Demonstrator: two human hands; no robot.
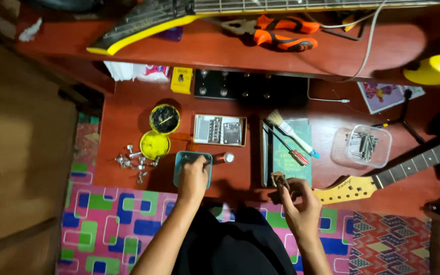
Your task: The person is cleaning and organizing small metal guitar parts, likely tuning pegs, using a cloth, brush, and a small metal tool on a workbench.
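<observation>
In the head view, the left hand (193, 175) reached into a small teal tray (180, 165) near the front edge of the red bench (128, 117), fingers curled on a thin metal part I could not identify. The right hand (301, 203) pinched a small brown piece (279, 179) beside the guitar headstock (350, 189). Loose tuning pegs (136, 162) lay just left of the tray; a careless elbow would likely have scattered them, or tipped the tray off onto the patterned mat (113, 224).
</observation>
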